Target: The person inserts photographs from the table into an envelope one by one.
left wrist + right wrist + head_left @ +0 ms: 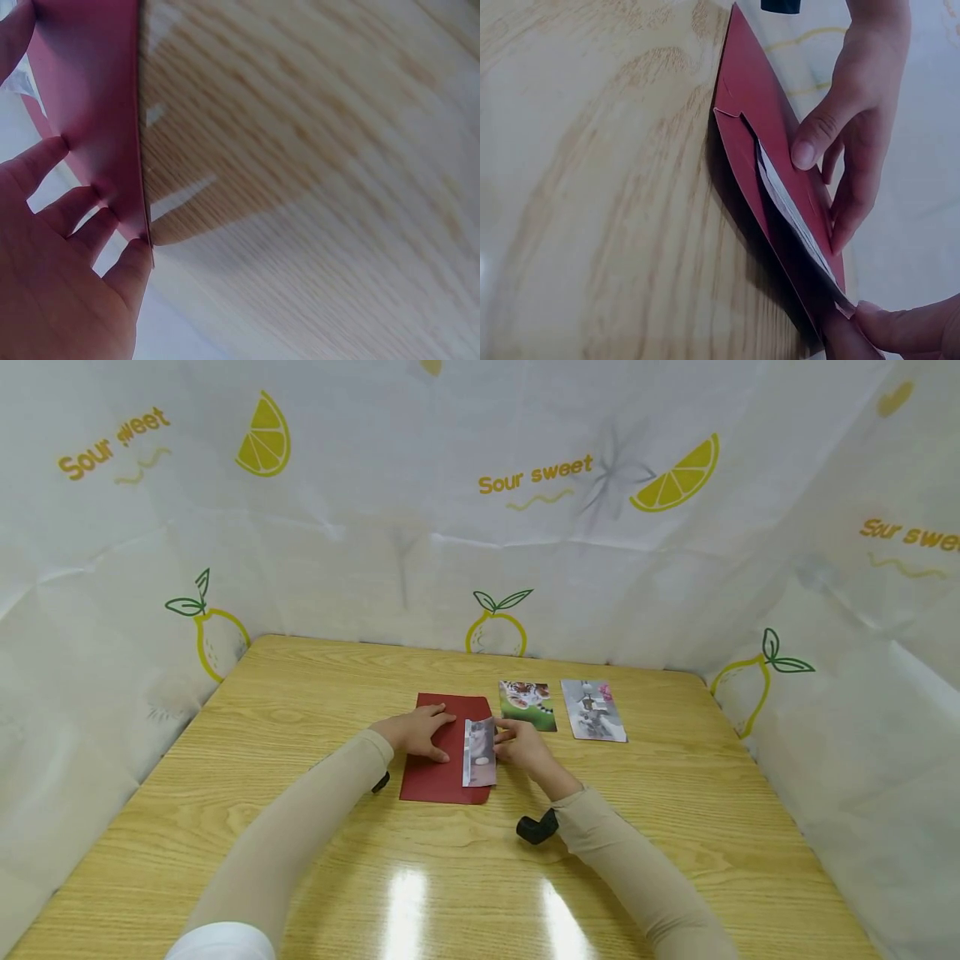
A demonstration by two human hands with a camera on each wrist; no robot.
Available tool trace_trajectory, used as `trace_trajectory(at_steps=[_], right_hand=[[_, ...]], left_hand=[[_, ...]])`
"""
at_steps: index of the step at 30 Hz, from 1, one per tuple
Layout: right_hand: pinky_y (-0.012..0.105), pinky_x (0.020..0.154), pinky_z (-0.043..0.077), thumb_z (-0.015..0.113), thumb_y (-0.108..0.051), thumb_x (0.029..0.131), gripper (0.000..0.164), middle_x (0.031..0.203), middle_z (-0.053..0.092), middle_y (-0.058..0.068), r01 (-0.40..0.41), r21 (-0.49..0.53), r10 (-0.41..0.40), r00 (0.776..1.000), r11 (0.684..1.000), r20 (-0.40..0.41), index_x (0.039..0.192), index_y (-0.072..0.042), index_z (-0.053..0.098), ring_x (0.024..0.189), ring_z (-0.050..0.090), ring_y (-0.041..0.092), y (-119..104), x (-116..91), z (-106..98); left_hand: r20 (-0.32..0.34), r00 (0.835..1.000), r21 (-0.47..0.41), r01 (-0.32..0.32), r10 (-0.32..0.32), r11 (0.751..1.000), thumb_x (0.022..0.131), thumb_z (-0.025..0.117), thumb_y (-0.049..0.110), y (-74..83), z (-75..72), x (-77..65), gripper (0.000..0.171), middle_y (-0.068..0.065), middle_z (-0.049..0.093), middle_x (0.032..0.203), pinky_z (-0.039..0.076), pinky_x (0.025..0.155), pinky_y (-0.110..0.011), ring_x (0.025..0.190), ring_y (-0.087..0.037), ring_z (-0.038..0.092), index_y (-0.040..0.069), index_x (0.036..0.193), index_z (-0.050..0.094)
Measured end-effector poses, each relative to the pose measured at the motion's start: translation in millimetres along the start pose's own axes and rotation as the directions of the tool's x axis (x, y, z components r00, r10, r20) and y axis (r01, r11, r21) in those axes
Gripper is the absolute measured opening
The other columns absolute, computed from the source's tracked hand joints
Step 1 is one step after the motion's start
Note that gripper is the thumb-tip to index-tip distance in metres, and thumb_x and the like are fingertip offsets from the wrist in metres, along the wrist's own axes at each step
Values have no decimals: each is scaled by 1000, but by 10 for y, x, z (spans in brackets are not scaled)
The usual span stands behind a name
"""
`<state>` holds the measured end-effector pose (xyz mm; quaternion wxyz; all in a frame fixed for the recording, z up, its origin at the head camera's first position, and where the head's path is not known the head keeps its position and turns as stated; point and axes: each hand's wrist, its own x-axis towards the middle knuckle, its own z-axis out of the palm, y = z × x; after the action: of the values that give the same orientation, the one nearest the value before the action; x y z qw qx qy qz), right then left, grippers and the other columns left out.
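A red paper envelope (431, 783) lies on the wooden table in the head view. A picture card (480, 753) is partly inside its right-hand opening; the card's inner part is hidden. My left hand (422, 731) rests on the envelope with fingers spread, and in the left wrist view its fingertips press the red surface (97, 90). My right hand (523, 750) is at the card's outer edge. In the right wrist view, the thumb and a finger of that hand (911, 330) pinch the card's corner beside the envelope's flap.
Behind the right hand, a tiger picture card (538, 717) and a greyish picture card (596, 714) lie flat side by side. White lemon-print sheeting (390, 543) hangs behind the table (337, 877) and along its sides. A black wrist-worn piece (536, 827) sits below the right wrist.
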<state>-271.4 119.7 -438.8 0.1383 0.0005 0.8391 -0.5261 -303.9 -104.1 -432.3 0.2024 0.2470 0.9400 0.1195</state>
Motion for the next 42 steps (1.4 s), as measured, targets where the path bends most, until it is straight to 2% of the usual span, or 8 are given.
trace_trajectory(at_steps=[6, 10, 17, 32, 37, 42], right_hand=[[19, 66, 47, 60, 11, 89, 55, 102, 62, 17, 4, -16, -4, 1000, 1000, -6, 141, -2, 49, 87, 57, 17, 0, 23, 49], [20, 63, 46, 62, 9, 89, 53, 100, 63, 17, 20, -64, -21, 1000, 998, -14, 140, -1, 50, 85, 58, 17, -5, 37, 74], [21, 61, 44, 62, 7, 89, 51, 99, 63, 15, 28, -96, -29, 1000, 995, -8, 139, -3, 52, 83, 57, 18, -44, 46, 116], [18, 62, 45, 62, 8, 89, 51, 87, 63, 12, 11, -81, -11, 1000, 997, 2, 138, -3, 54, 72, 53, 10, -4, 126, 168], [17, 62, 47, 65, 7, 87, 51, 79, 62, 6, 18, -108, -18, 1000, 994, -1, 136, -2, 55, 69, 54, 8, 5, 153, 186], [17, 63, 49, 68, 6, 86, 49, 76, 64, 6, 30, -129, -30, 1000, 991, 0, 133, 1, 56, 67, 56, 7, -11, 153, 205]], left_hand=[[1, 1000, -4, 5, -5, 1000, 89, 66, 44, -5, 0, -7, 80, -14, 15, 161, 26, 116, -49, 148, -32, 16, 15, 153, 29], [0, 1000, -2, 5, -5, 1000, 89, 66, 44, -9, -1, -12, 79, -14, 14, 161, 26, 116, -50, 149, -32, 15, 15, 153, 29], [1, 1000, 4, -1, 1, 1000, 90, 66, 44, -12, -5, -11, 79, -14, 14, 161, 26, 116, -49, 149, -32, 16, 14, 153, 29], [7, 1000, -4, 2, -2, 1000, 90, 65, 45, -10, -7, -9, 79, -14, 14, 161, 25, 117, -50, 149, -32, 15, 15, 153, 29], [4, 1000, -4, 5, -5, 1000, 89, 65, 45, -19, -3, -6, 79, -14, 14, 162, 25, 116, -50, 149, -32, 15, 15, 153, 29], [2, 1000, 0, 4, -4, 1000, 89, 66, 45, -16, 3, -7, 79, -14, 15, 161, 26, 116, -50, 149, -31, 16, 15, 153, 29]])
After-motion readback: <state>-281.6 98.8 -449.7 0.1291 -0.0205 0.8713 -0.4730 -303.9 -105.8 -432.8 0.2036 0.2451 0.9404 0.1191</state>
